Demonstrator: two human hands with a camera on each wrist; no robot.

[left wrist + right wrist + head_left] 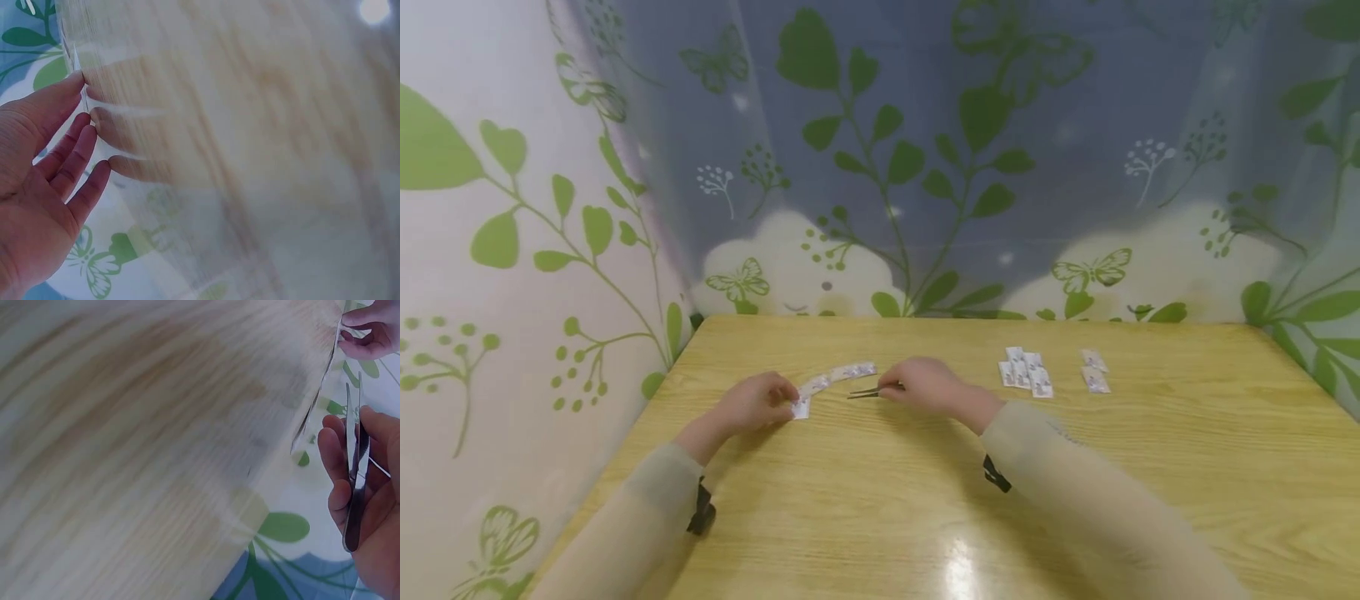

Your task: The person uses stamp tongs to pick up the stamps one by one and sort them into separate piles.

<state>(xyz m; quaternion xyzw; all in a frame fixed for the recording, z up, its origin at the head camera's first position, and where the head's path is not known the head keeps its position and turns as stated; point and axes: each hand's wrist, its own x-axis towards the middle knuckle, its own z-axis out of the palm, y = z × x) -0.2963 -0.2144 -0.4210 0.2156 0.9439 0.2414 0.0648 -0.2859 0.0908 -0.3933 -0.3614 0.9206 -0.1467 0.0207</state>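
Small printed white sachets lie in a curved row (844, 372) on the wooden table. My left hand (754, 404) is at the row's near left end, its thumb and fingertips pinching the edge of a sachet (802, 408); in the left wrist view, this hand (50, 169) has its fingertips down at the tabletop. My right hand (925, 385) holds metal tweezers (865, 392) just right of the row, tips pointing left. The right wrist view shows the tweezers (353, 469) gripped between thumb and fingers, their tips apart with nothing between them.
To the right on the table (880, 500) lie a cluster of white sachets (1026, 371) and a smaller group of pinkish sachets (1095, 372). A leaf-patterned curtain (887, 167) hangs along the table's back and left edges. Both wrists wear dark straps.
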